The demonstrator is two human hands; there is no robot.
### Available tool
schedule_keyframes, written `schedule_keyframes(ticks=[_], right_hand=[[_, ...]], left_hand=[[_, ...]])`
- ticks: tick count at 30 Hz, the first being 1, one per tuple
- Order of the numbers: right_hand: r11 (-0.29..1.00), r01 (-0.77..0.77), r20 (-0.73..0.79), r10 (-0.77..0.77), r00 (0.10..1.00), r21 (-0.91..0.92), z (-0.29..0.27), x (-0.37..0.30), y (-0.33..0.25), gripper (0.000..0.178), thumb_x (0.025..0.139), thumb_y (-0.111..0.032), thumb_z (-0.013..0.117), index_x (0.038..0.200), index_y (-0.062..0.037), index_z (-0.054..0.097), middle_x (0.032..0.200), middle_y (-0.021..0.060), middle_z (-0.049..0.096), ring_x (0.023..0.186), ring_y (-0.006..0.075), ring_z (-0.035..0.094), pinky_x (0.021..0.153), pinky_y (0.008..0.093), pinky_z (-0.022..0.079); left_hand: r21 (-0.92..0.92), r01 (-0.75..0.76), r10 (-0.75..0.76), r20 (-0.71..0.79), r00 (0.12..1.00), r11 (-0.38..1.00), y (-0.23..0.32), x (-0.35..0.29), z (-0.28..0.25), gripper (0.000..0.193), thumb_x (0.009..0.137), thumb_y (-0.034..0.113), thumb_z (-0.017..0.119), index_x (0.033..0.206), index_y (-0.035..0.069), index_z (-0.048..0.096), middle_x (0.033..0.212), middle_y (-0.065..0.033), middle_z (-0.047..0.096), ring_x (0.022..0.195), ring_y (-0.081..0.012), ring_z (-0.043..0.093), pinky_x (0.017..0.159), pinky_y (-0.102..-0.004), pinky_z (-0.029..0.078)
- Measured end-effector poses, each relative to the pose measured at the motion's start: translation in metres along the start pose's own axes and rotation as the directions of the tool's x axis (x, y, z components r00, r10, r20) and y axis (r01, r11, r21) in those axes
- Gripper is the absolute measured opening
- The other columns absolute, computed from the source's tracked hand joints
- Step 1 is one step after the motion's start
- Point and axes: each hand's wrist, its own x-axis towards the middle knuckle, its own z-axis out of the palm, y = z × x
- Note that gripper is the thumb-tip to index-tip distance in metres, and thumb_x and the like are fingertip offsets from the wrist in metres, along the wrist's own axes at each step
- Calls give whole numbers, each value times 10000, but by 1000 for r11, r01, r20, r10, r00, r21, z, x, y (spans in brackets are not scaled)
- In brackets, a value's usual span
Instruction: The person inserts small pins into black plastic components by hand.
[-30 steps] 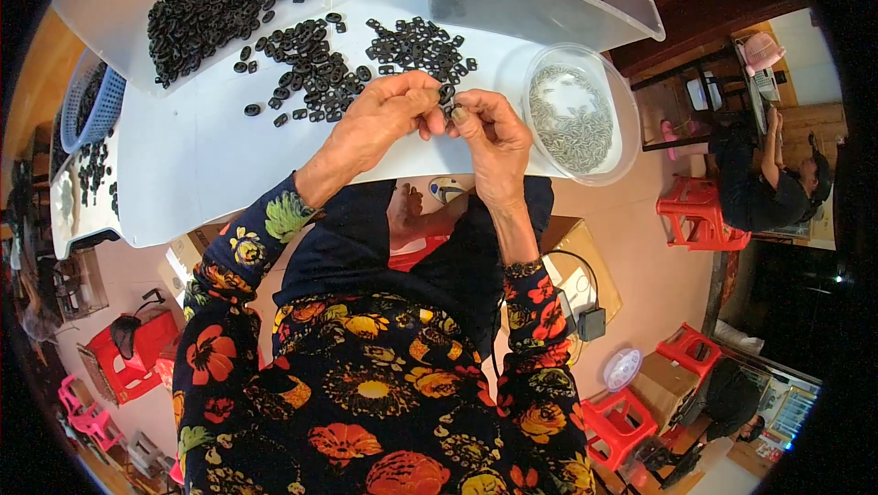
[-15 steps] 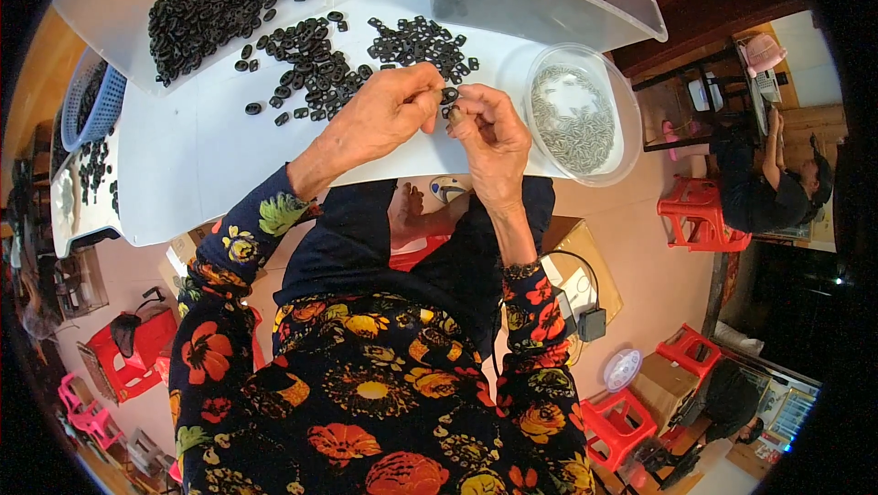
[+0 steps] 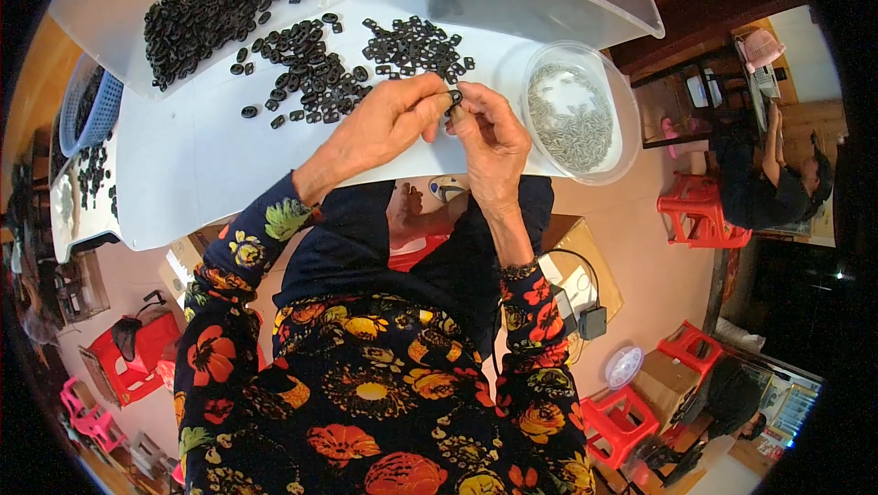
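Observation:
Over the front edge of the white table [image 3: 210, 193], my left hand [image 3: 382, 122] and my right hand [image 3: 494, 129] meet with their fingertips pinched together. Between them is a small black oval plastic piece [image 3: 455, 98], gripped from both sides. Just beyond my hands lie two loose heaps: black oval pieces [image 3: 315, 74] on the left, and smaller black rectangular pieces [image 3: 416, 45] to their right. Beside my right hand stands a round clear plastic tub [image 3: 625, 143] holding many small silvery metal pins [image 3: 585, 134]. Whether a pin is between my fingers is hidden.
Two translucent bins hold black parts, one at the back left [image 3: 101, 10] and one at the back right [image 3: 540, 15]. A blue basket [image 3: 102, 111] sits at the far left. Red stools [image 3: 700, 212] stand on the floor, and another person [image 3: 773, 180] works at the right.
The black oval piece has turned between my fingertips and shows more of its face. My left hand has shifted slightly down; my right hand stays nearly in place.

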Motion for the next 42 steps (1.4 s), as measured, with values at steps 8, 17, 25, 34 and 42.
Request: schedule_keyframes(ticks=[8,17,25,34,42], right_hand=[[1000,5,46,-5,999,7,-3,0,0,269,852,2,626,1117,-44,615,855,-9,591,741,43,529,672,185,451],[998,-13,1,13,1000,-56,1,-2,-3,264,855,-7,625,1115,-46,611,887,18,612,772,72,587,677,204,479],[999,9,-31,-10,999,-54,0,-1,6,246,853,-15,631,1096,-57,626,882,8,603,765,48,554,670,189,460],[999,-1,-44,-1,999,-40,3,-3,2,263,847,5,623,1103,-54,624,882,-5,580,775,52,536,694,193,456],[999,-2,-47,0,999,-52,3,-3,2,260,851,1,622,1105,-52,624,887,-5,576,790,53,538,700,192,455]], left_hand=[[-43,-27,23,-96,995,999,-10,-6,12,260,978,222,419,848,21,521,610,-18,498,563,-104,461,516,-263,376],[-132,-13,-16,-221,975,991,-15,-2,16,221,925,161,439,790,7,523,607,-28,512,575,-88,468,548,-258,404],[-92,35,-47,-136,990,995,-17,-1,13,233,907,177,430,761,14,509,614,-30,519,585,-108,471,556,-267,390],[-89,19,-29,-108,994,996,-18,0,15,218,902,175,398,786,10,483,614,-58,497,585,-136,473,565,-296,405],[-95,-32,19,-140,990,995,-18,1,17,229,902,179,391,780,3,471,626,-64,508,578,-130,478,560,-300,413]])
